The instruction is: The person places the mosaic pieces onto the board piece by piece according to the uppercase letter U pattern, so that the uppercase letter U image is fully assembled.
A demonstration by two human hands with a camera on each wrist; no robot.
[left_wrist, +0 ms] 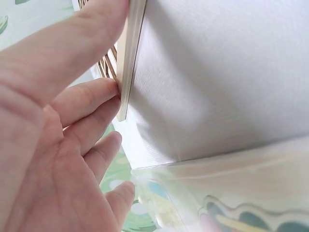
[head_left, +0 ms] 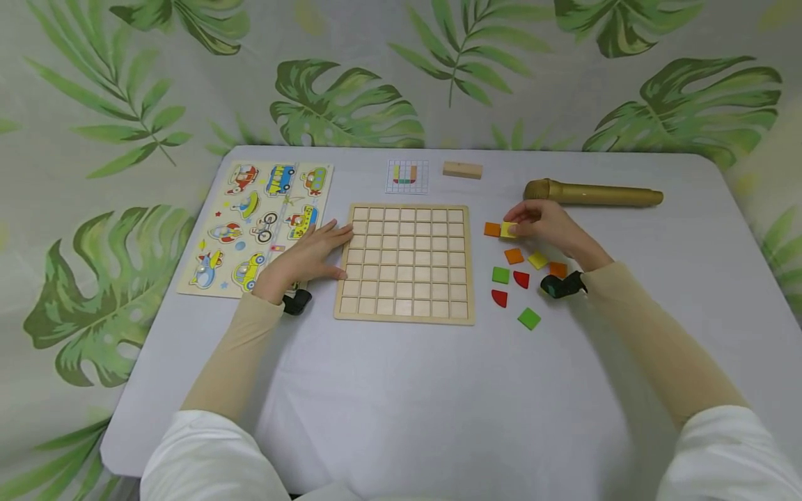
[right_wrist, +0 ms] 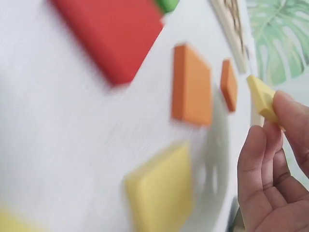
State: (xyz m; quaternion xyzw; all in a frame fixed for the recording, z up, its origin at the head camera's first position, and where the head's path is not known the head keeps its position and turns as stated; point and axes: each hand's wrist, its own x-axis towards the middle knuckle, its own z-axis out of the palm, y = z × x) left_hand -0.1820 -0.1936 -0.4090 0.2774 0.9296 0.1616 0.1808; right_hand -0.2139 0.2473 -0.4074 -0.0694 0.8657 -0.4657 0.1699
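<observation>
A wooden grid board [head_left: 404,264] lies in the middle of the table, its square cells bare. My left hand [head_left: 308,256] rests at its left edge, thumb and fingertips touching the frame with the fingers nearly straight. In the left wrist view the same hand [left_wrist: 72,130] lies against the board's side [left_wrist: 126,72]. Between thumb and fingers my right hand [head_left: 551,226] pinches a yellow square tile [right_wrist: 263,99], held just above the table beside an orange tile [head_left: 491,229]. Nearby lie another yellow tile [head_left: 537,260], green tiles [head_left: 500,275] and red quarter-round tiles [head_left: 521,280].
Behind the board are a small pattern card [head_left: 407,177] and a wooden block [head_left: 462,170]. A brown stick-like object [head_left: 595,193] lies at the back right. To the left, a vehicle picture puzzle [head_left: 241,209] sits partly under my left hand.
</observation>
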